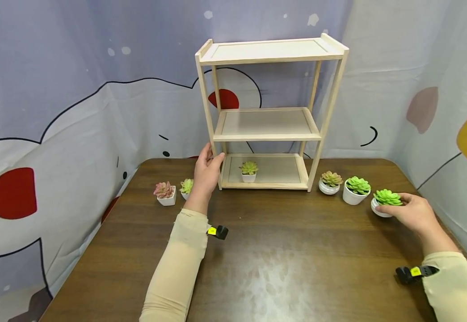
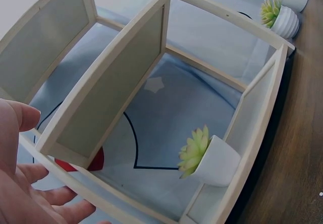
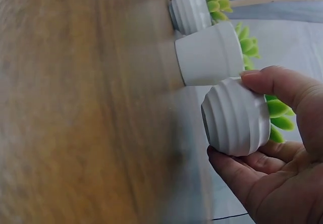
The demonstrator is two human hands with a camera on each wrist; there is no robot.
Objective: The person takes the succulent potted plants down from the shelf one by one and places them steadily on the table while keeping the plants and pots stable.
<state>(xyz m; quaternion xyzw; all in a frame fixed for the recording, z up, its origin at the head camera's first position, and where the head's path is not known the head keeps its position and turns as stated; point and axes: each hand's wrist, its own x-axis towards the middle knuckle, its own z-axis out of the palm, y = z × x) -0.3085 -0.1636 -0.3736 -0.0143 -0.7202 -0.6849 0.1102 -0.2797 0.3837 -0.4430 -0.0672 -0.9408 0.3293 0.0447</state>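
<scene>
My right hand pinches a ribbed white pot holding a bright green succulent, thumb on one side and fingers on the other, near the table's right edge. On the other side, my left hand is at the lower left post of a three-tier wooden shelf. Its fingers lie along the post's outer side in the left wrist view, with the thumb raised apart from them. Inside, on the bottom tier, stands a small white pot with a yellow-green succulent.
Right of the shelf stand a ribbed pot with a reddish-green succulent and a smooth white pot with a green one. To the left are a pink succulent in a square pot and a pale green one, partly behind my left wrist. A printed curtain surrounds the brown table.
</scene>
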